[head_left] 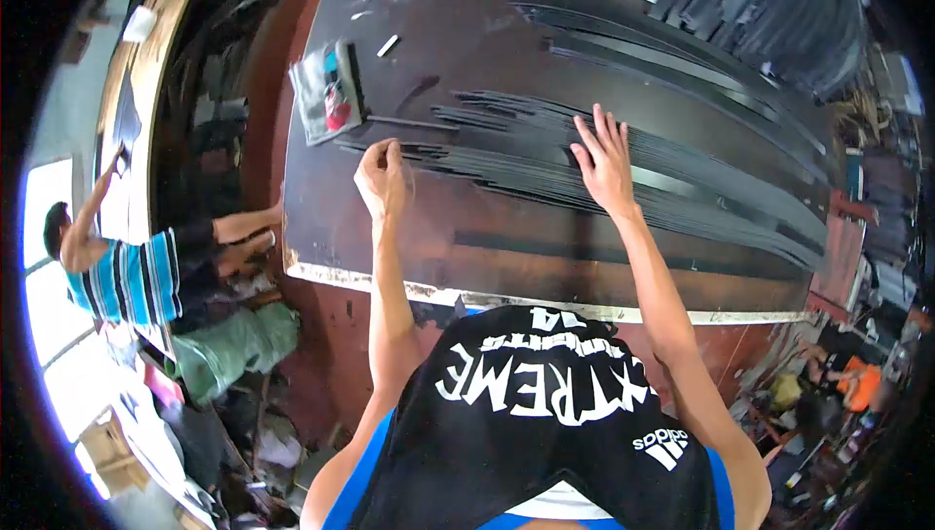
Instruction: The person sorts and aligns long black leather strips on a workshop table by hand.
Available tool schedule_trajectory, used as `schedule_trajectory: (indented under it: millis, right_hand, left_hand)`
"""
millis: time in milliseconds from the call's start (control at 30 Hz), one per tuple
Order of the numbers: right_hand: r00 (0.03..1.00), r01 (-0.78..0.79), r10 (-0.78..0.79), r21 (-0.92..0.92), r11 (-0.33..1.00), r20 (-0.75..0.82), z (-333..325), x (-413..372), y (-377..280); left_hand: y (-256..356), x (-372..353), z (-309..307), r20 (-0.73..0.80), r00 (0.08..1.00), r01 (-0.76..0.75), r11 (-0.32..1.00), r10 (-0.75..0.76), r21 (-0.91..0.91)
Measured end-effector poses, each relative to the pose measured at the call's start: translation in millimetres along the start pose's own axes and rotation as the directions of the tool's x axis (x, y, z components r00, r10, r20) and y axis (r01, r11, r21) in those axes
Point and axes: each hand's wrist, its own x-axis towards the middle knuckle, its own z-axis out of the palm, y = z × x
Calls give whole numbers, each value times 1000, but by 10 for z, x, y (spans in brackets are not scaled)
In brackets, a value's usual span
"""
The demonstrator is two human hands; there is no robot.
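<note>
Long thin black strips (545,174) lie in bundles across the dark table. At the left ends of the front bundle is my left hand (380,179), closed with thumb and fingertips together in a pinch. What it holds, if anything, is too fine to make out. Fingers stretched out, my right hand (606,168) lies over the strips near their middle and holds nothing. Beyond my left hand, a thin rod (414,123) points toward the strip ends. A pale packet (326,94) with a red and blue print is to its left.
More strips (672,67) lie farther back, and a large dark bundle (769,14) fills the far right. A small white stick (389,46) is near the packet. The table's pale front edge (438,293) runs before me. A person in a striped top (127,277) is at left.
</note>
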Motion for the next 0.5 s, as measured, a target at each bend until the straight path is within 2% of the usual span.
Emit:
schedule_trajectory:
  millis: [100, 167, 200, 267, 300, 400, 500]
  right_hand:
    - [998, 58, -59, 42, 997, 14, -93, 34, -164]
    - [991, 109, -116, 100, 989, 67, -121, 67, -248]
    - [991, 116, -122, 103, 988, 58, -112, 90, -295]
    - [988, 123, -132, 111, 986, 75, -70, 96, -285]
    - [987, 125, -135, 117, 985, 83, -54, 94, -278]
    - [985, 131, -145, 140, 981, 92, -49, 84, -292]
    - [982, 125, -146, 175, 977, 118, -124, 81, -335]
  left_hand:
    - [-142, -84, -217, -85, 996, 39, 999, -39, -6]
    - [-360, -145, -301, -185, 982, -2, 994, 23, 110]
    - [-478, -184, -327, -193, 981, 9, 994, 12, 109]
    - [-629, -272, -361, -201, 971, -83, 974, 126, 211]
    - [-699, -315, -349, -206, 971, -79, 975, 122, 206]
    - [-750, -401, -291, -230, 945, -167, 949, 231, 269]
    - [-629, -389, -241, -259, 939, -139, 940, 225, 313]
